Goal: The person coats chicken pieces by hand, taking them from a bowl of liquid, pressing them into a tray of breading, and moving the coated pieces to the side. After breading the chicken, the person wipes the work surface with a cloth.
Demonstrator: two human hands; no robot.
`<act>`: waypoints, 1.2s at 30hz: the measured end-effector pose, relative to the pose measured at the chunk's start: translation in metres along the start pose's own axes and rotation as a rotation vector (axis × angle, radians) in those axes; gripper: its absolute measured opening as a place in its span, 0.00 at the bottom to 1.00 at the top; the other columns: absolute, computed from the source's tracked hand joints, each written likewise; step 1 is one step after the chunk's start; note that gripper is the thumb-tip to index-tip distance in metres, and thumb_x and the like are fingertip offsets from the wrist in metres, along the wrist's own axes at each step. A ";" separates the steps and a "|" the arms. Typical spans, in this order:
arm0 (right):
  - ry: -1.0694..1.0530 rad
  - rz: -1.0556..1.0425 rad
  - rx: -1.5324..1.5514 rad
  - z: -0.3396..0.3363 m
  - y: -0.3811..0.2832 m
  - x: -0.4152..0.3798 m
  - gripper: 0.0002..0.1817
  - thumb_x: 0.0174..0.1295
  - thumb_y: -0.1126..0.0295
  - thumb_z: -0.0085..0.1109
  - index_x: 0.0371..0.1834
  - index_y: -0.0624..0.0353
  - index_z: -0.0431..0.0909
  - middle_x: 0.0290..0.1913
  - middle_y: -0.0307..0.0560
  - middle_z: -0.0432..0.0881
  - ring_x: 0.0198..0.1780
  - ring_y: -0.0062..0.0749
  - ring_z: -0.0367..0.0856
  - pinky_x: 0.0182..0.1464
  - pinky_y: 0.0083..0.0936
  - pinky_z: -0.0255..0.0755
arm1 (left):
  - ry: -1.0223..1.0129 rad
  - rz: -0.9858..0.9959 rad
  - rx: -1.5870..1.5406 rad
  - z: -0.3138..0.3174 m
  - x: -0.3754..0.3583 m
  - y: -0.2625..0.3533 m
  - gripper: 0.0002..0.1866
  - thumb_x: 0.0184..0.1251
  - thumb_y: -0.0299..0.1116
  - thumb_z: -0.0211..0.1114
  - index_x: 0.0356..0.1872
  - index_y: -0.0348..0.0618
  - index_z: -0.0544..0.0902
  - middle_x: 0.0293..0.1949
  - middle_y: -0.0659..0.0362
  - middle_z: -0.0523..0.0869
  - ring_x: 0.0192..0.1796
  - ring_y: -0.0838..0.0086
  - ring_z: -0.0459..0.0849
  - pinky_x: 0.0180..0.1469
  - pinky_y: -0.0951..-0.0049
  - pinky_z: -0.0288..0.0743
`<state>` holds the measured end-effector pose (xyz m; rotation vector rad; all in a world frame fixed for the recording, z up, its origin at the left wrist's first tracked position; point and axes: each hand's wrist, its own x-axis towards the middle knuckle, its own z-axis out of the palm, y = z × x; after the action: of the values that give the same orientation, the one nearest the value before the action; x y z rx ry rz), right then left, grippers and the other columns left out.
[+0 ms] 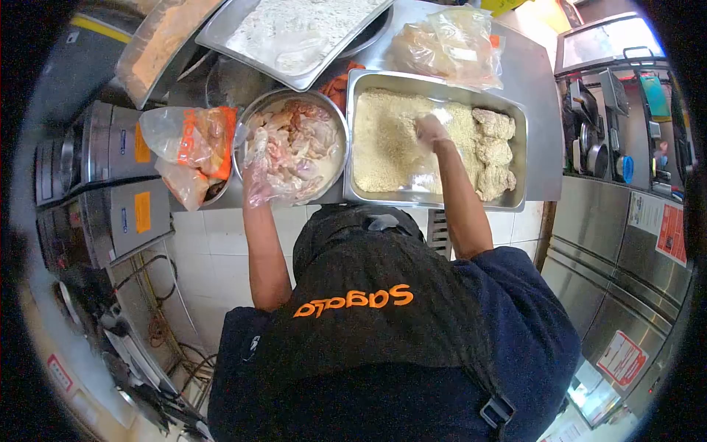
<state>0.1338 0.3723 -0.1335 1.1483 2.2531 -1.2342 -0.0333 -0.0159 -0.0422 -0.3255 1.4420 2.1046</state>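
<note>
In the head view, my left hand [257,183], in a clear plastic glove, reaches over the near left rim of a round metal bowl [343,147]. Pieces of raw chicken [302,140] lie in pale liquid there, and my fingers are lost among them. My right hand [431,131] is down at the crumbs [387,147] in a deep steel tray [521,147]; its fingers are blurred. Several crumb-coated pieces [494,151] line the tray's right side.
A tray of white flour [294,33] stands behind the bowl. Left of it are an orange-printed plastic bag [195,140] and a container of orange-brown powder [166,48]. Another clear bag [449,48] lies behind the crumb tray. Steel cabinets [589,243] stand at right.
</note>
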 end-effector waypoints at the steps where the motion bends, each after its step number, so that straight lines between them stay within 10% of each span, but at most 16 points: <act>1: -0.004 0.002 0.001 -0.005 -0.005 0.000 0.25 0.56 0.50 0.52 0.37 0.64 0.78 0.32 0.54 0.80 0.32 0.40 0.79 0.37 0.33 0.73 | -0.008 -0.021 0.012 0.002 -0.004 0.002 0.19 0.58 0.28 0.62 0.52 0.42 0.73 0.42 0.57 0.79 0.42 0.76 0.79 0.41 0.77 0.76; 5: 0.361 -0.128 -0.477 0.008 -0.047 -0.019 0.26 0.59 0.54 0.47 0.49 0.69 0.71 0.35 0.59 0.80 0.39 0.47 0.79 0.44 0.39 0.72 | -0.033 -0.115 -0.063 -0.002 -0.023 -0.001 0.16 0.61 0.29 0.57 0.51 0.40 0.73 0.42 0.55 0.80 0.42 0.71 0.79 0.44 0.71 0.76; 7: 0.397 -0.083 -0.408 0.039 -0.050 -0.033 0.27 0.59 0.52 0.46 0.49 0.68 0.72 0.39 0.61 0.79 0.43 0.48 0.78 0.47 0.41 0.71 | -0.137 0.241 1.282 -0.051 -0.009 -0.014 0.15 0.64 0.32 0.51 0.49 0.38 0.74 0.43 0.53 0.80 0.44 0.67 0.79 0.47 0.66 0.75; 8: 0.609 -0.265 -0.594 0.058 -0.040 -0.039 0.27 0.59 0.51 0.46 0.48 0.66 0.73 0.42 0.61 0.78 0.48 0.48 0.75 0.50 0.42 0.68 | -0.092 0.318 1.381 -0.055 -0.012 -0.017 0.15 0.64 0.32 0.52 0.49 0.38 0.74 0.43 0.53 0.79 0.44 0.67 0.79 0.47 0.66 0.75; 10: 0.810 -0.408 -0.798 0.066 -0.035 -0.053 0.27 0.59 0.50 0.45 0.48 0.65 0.74 0.46 0.62 0.76 0.52 0.49 0.72 0.53 0.44 0.65 | -0.005 0.123 0.660 -0.044 -0.019 -0.019 0.15 0.63 0.32 0.52 0.49 0.38 0.74 0.43 0.53 0.79 0.44 0.67 0.78 0.47 0.66 0.74; 12: 0.586 -0.319 -0.458 0.054 -0.052 -0.077 0.25 0.59 0.50 0.44 0.47 0.61 0.75 0.51 0.61 0.72 0.56 0.49 0.66 0.56 0.45 0.61 | 0.074 0.026 0.285 -0.039 -0.021 -0.022 0.15 0.63 0.32 0.52 0.49 0.38 0.74 0.43 0.53 0.79 0.44 0.67 0.78 0.47 0.66 0.74; 19: 0.743 -0.244 -0.332 0.063 -0.004 -0.025 0.21 0.60 0.52 0.44 0.38 0.58 0.79 0.36 0.54 0.80 0.44 0.43 0.77 0.47 0.36 0.69 | 0.085 0.029 0.264 -0.028 -0.009 -0.022 0.16 0.63 0.33 0.53 0.50 0.38 0.73 0.44 0.54 0.79 0.45 0.67 0.78 0.47 0.67 0.74; 23: 0.473 -0.059 -0.326 0.034 -0.039 -0.043 0.22 0.60 0.52 0.44 0.40 0.59 0.78 0.37 0.52 0.81 0.44 0.42 0.78 0.50 0.35 0.68 | 0.051 0.038 0.252 -0.016 0.004 -0.019 0.17 0.62 0.34 0.53 0.50 0.38 0.73 0.45 0.54 0.78 0.45 0.67 0.77 0.47 0.67 0.74; 25: 1.080 -0.369 -0.588 0.047 -0.028 -0.045 0.23 0.62 0.52 0.43 0.46 0.61 0.75 0.40 0.56 0.80 0.44 0.42 0.79 0.50 0.34 0.70 | 0.033 0.050 0.244 -0.011 0.008 -0.018 0.17 0.62 0.34 0.54 0.51 0.38 0.73 0.45 0.54 0.78 0.46 0.68 0.77 0.47 0.67 0.73; 31: 0.296 -0.104 -0.203 0.012 -0.017 -0.071 0.41 0.47 0.43 0.61 0.53 0.70 0.68 0.49 0.63 0.75 0.49 0.49 0.76 0.53 0.35 0.70 | 0.036 0.078 0.234 -0.010 -0.001 -0.015 0.18 0.62 0.34 0.54 0.51 0.38 0.73 0.46 0.54 0.78 0.46 0.68 0.77 0.47 0.68 0.73; 33: -0.364 -0.074 -0.005 -0.021 -0.027 -0.092 0.43 0.46 0.43 0.62 0.54 0.72 0.67 0.51 0.67 0.73 0.52 0.49 0.75 0.55 0.33 0.68 | 0.031 0.077 0.226 -0.005 0.001 -0.020 0.18 0.62 0.34 0.55 0.51 0.37 0.73 0.46 0.54 0.77 0.46 0.68 0.77 0.47 0.68 0.73; 36: -0.226 -0.241 0.008 -0.020 -0.003 -0.090 0.42 0.49 0.43 0.60 0.57 0.70 0.65 0.52 0.65 0.73 0.54 0.45 0.72 0.58 0.33 0.64 | 0.049 0.095 0.209 -0.004 -0.003 -0.020 0.19 0.62 0.35 0.55 0.52 0.37 0.73 0.46 0.54 0.77 0.47 0.68 0.76 0.47 0.68 0.73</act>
<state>0.1891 0.3430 -0.0657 0.7120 2.2624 -1.3855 -0.0197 -0.0151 -0.0582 -0.2324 1.7207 2.0079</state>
